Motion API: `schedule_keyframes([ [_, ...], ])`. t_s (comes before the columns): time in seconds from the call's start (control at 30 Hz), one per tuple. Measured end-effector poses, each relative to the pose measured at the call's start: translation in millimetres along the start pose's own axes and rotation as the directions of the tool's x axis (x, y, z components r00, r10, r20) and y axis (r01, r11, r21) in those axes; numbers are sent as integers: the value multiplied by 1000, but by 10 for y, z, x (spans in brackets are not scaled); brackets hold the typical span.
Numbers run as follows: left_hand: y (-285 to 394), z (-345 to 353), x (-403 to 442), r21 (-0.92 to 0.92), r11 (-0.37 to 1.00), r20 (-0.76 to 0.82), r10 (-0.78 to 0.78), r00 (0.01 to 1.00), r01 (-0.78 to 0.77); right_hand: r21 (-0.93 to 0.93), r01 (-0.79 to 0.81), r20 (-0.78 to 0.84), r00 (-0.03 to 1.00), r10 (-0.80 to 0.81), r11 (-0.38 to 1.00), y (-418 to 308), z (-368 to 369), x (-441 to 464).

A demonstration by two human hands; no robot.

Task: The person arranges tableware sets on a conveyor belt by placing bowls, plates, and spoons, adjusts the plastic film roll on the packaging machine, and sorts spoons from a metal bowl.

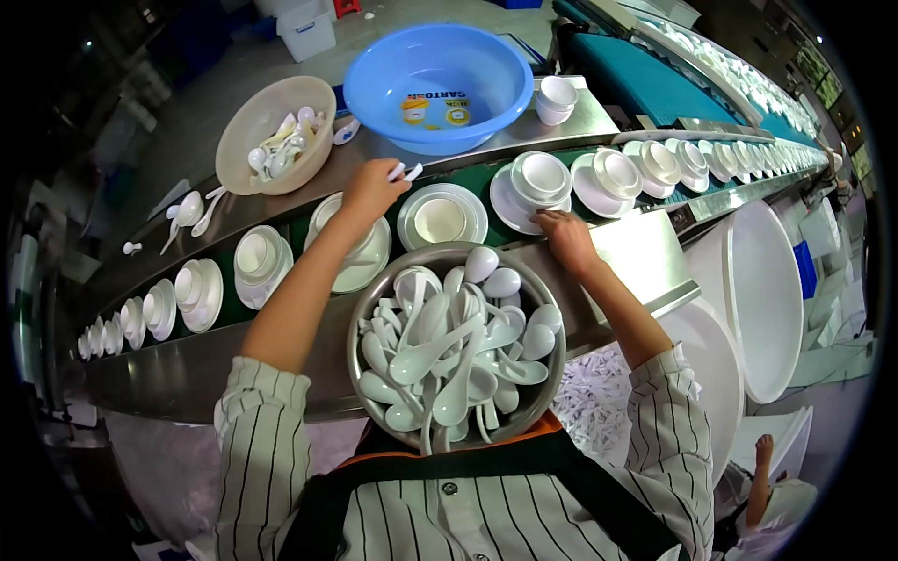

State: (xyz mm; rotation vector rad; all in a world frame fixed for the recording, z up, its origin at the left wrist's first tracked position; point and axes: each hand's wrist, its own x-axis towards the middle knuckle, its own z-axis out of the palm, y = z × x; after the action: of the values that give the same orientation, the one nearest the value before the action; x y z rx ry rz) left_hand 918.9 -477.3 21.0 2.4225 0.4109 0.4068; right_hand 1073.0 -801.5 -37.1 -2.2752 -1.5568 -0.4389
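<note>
Pinching what look like white spoons (413, 173), the left hand (372, 192) is much the nearer; the right hand (567, 239) touches a plate (501, 203), its grip unclear. The white spoons sit away and left of a cup (440, 222) on the green belt (481, 177), their visible ends pointing away and rightward, long axis slanting likewise, the rest hidden.
</note>
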Motion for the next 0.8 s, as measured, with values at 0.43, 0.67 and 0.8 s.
schedule_keyframes([
  [0.43, 87, 395, 383, 348, 937, 189, -88, 978, 17, -21, 301, 170, 941, -293, 954, -1498, -813, 502],
  [0.67, -213, 480, 607, 69, 992, 540, -124, 833, 103, 111, 92, 246, 962, -117, 989, -1538, -1213, 334],
  [0.8, -96, 339, 521, 115, 993, 448, -86, 890, 38, 691, -310, 298, 945, 134, 653, -1222, -1553, 262],
])
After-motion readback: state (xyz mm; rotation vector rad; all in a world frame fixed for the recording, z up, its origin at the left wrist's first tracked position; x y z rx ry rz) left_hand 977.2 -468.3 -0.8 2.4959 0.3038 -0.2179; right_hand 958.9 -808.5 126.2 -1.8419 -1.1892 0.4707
